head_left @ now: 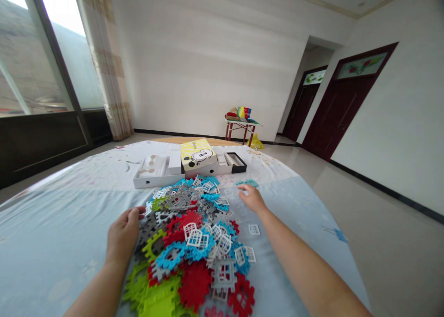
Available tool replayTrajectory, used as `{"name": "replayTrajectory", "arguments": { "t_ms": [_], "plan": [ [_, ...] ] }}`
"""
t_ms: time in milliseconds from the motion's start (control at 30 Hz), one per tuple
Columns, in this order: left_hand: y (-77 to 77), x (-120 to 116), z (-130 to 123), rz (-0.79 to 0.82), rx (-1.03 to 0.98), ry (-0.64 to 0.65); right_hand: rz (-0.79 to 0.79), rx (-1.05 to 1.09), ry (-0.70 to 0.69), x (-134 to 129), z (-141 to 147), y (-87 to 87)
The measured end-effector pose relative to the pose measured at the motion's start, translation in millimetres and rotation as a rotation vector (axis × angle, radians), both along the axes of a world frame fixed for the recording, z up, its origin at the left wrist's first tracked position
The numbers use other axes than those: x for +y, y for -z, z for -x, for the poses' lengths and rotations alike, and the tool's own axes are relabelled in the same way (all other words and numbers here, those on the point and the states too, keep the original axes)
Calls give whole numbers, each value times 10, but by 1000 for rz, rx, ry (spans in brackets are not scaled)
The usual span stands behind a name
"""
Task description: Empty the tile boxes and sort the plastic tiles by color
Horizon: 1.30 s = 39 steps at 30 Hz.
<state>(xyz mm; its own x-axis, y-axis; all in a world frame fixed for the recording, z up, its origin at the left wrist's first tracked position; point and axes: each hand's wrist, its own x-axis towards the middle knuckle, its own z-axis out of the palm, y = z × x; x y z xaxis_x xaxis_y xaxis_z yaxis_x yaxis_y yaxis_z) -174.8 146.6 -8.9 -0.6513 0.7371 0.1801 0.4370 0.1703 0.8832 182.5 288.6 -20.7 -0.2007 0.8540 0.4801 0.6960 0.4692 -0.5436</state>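
A long heap of plastic interlocking building pieces (pixel 196 284) in red, blue, lime green and grey runs down the middle of the table. Small white lattice window pieces (pixel 194 237) lie scattered over it. My left hand (pixel 124 229) rests at the heap's left edge, thumb and fingertips beside dark grey pieces, nothing visible held. On the other side, my right hand (pixel 252 198) is over the cloth to the right of the heap, fingers loosely bent and a little apart. Just beyond it lies a flat teal piece (pixel 250 183). One white window piece (pixel 254 229) sits apart near my right forearm.
Behind the heap stand an open white box (pixel 158 182), a yellow cartoon box (pixel 198 156) and a small black-edged box (pixel 238 163). A pale blue patterned cloth (pixel 79 215) covers the round table. A small side table (pixel 239 122) with colourful items stands by the wall.
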Motion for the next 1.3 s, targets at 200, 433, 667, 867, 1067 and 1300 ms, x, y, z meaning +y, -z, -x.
{"name": "replayTrajectory", "arguments": {
  "t_ms": [200,433,667,867,1067,1300],
  "plan": [
    [-46,-38,-12,5,7,2,60,-70,-304,-272,581,-208],
    [-3,-14,11,-28,21,-7,99,20,-281,-250,710,-179],
    [-21,-16,4,9,22,13,141,274,-169,-226,340,-125],
    [-54,-18,-11,11,4,0,264,292,-67,-214,-31,-16],
    [-36,-15,-7,1,6,0,199,24,159,-230,-215,46],
    [-2,4,27,-3,30,-5,190,-243,97,-361,-155,-65]
  ]
}}
